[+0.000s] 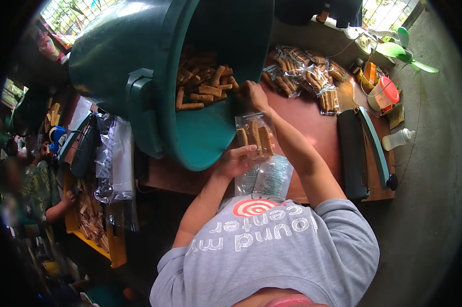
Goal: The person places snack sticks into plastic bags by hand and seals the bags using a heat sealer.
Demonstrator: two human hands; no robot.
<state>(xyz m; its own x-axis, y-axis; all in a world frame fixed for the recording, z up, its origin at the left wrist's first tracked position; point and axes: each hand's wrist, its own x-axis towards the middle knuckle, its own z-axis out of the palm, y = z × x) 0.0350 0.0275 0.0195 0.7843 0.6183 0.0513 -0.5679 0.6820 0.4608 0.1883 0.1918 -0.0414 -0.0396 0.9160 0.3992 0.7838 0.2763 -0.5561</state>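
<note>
My left hand [237, 160] is closed on a clear plastic bag [256, 136] with several brown sticks inside, held above the table. At the mouth of a large green tub [162, 77] lying on its side is my right hand [254, 96]; its fingers are in shadow and hard to make out. A heap of brown sticks [209, 89] lies inside the tub, to the left of my right hand. Flat printed plastic bags [274, 175] lie below my left hand, close to my shirt.
Filled bags [312, 74] are piled at the table's back. A sealer [356, 153], a red-lidded container [383, 93], a bottle [397, 139] and a green fan [402, 50] are at the right. At far left, a co-worker's arm [61, 206] reaches toward a yellow-edged tray [116, 248].
</note>
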